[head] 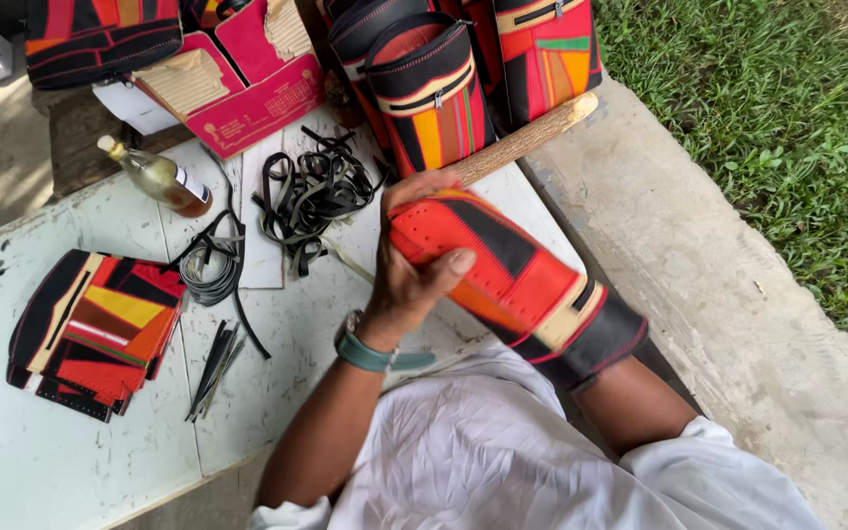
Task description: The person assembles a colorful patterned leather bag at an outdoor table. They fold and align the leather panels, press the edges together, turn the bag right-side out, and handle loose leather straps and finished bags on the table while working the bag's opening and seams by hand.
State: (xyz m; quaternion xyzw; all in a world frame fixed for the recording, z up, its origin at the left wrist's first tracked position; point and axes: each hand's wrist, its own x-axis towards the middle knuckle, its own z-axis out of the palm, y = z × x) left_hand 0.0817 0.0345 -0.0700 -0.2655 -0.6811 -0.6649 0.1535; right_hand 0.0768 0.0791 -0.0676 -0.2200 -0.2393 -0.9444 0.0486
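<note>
Your left hand (414,270) grips the far end of a patchwork sleeve (503,270) of red, orange and black leather, fingers curled together over its rounded, stitch-punched end and the thumb pressed flat along the red panel. A teal watch (365,351) sits on that wrist. Your right forearm runs inside the sleeve from its black cuff, so your right hand is hidden and you cannot tell how its fingers lie. The sleeve is held above your lap, over the near right edge of the white table (71,461), tilted so the closed end points far and left.

Just beyond the sleeve a wooden stick (527,137) lies slantwise at the table's far right corner. Behind it stand three finished bags (434,93) in the same colours, upright and touching one another. Left of the bags a tangle of black strips (311,191) is spread on the table, and beside it a coil of dark cord (213,265). A glass bottle (159,177) of pale liquid lies on its side further left, near an open pink box (247,83). On the near left a stack of cut patchwork panels (95,334) lies flat, with a few thin black strips (213,368) just to its right. Concrete (699,285) and grass (787,118) lie to your right.
</note>
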